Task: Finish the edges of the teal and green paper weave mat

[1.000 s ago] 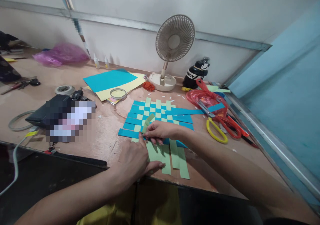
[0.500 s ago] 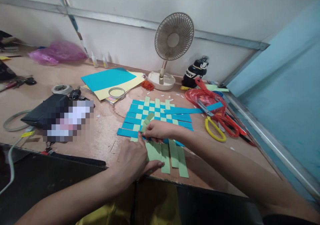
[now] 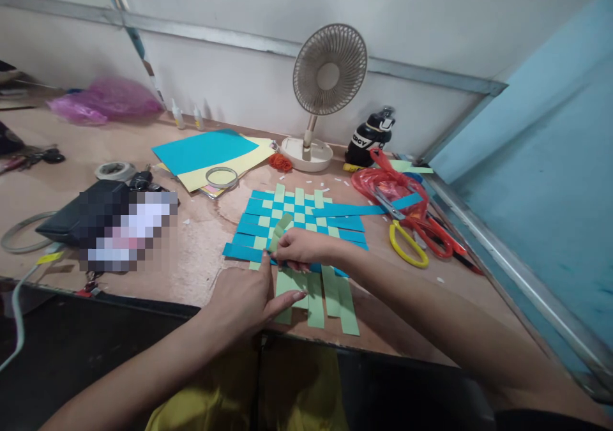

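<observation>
A woven mat of blue and light-green paper strips (image 3: 299,217) lies on the wooden table (image 3: 201,252) in front of me. My right hand (image 3: 299,249) is closed in a pinch on one green strip (image 3: 280,230) that curls up from the mat's near left part. My left hand (image 3: 246,297) presses on the near edge of the weave, thumb and forefinger pinched on the blue strip (image 3: 242,252) beside the green one. Loose green strip ends (image 3: 335,300) stick out toward me.
A small desk fan (image 3: 325,86) stands behind the mat. Yellow-handled scissors (image 3: 407,242), red scissors and a red plastic bag (image 3: 397,185) lie to the right. Blue and yellow paper sheets (image 3: 211,153), tape rolls (image 3: 221,177), a dark pouch (image 3: 81,217) and a cable lie to the left.
Both hands stay on the same strips. My left hand has slid slightly away from the table edge, and the camera has shifted a little right.
</observation>
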The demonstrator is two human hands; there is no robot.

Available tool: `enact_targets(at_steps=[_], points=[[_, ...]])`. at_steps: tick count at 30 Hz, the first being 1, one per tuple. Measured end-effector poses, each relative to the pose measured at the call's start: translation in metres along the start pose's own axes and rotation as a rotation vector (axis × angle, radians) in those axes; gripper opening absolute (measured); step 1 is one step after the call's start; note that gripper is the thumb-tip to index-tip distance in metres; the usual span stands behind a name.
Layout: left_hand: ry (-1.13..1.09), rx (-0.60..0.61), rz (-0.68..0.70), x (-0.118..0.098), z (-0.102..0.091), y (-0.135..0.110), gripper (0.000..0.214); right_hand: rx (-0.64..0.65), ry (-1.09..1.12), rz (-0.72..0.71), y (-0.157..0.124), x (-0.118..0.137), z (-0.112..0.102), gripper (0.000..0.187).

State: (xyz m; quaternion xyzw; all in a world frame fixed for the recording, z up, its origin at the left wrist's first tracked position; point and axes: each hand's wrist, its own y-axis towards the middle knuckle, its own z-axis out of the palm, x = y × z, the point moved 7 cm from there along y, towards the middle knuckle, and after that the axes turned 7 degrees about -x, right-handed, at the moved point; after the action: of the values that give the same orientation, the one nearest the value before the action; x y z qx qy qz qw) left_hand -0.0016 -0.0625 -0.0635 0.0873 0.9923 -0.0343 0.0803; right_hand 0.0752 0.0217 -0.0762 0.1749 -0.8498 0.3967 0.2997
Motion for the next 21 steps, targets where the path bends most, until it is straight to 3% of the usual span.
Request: enact_targets(at_steps=[12, 17, 21], points=[[-0.258, -0.075, -0.008, 0.018, -0.006, -0.006, 0.071, 0.012, 0.050, -0.019, 0.001, -0.003, 0.001, 0.026], [-0.108, -0.356, 0.102, 0.022, -0.018, -0.016, 0.056, 0.018, 0.047, -0.026, 0.001, -0.003, 0.001, 0.025], [-0.016, -0.388, 0.222, 0.016, -0.016, -0.018, 0.049, 0.012, 0.030, -0.040, 0.003, -0.003, 0.002, 0.024]])
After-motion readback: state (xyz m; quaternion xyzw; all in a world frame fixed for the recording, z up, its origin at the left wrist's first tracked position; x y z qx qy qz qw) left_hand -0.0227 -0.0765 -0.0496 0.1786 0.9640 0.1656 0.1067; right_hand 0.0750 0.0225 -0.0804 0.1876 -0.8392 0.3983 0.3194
